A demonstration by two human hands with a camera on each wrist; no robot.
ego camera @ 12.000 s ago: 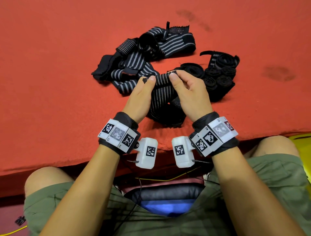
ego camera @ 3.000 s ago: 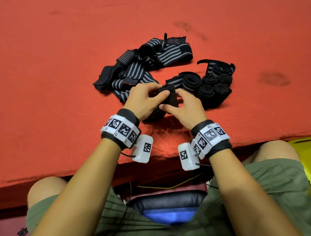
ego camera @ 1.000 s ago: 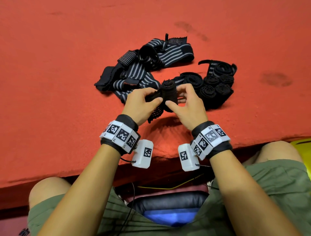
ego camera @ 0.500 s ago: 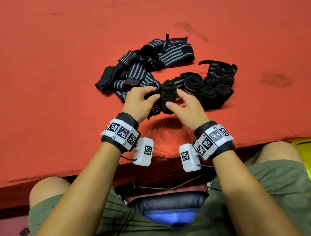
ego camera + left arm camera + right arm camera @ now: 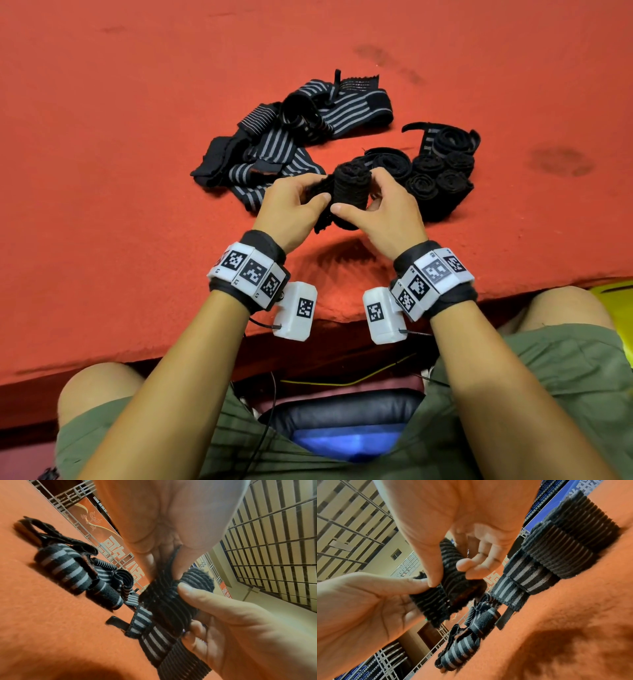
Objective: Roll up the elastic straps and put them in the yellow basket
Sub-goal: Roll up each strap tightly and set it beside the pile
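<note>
Fingers of the left hand (image 5: 289, 209) and right hand (image 5: 383, 212) pinch the half-rolled strap (image 5: 351, 192). Soft, springy elastic likely unwinds; grip the roll's sides, loose tail at 7 o'clock.

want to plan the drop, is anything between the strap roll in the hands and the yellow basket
Nothing visible blocks it. Both the left hand and right hand hold the strap roll above the red table. Only a yellow sliver, probably the basket, shows past the table edge by the right knee, so the path's end is out of view.

Bright, even light; wide-angle edge distortion
</note>
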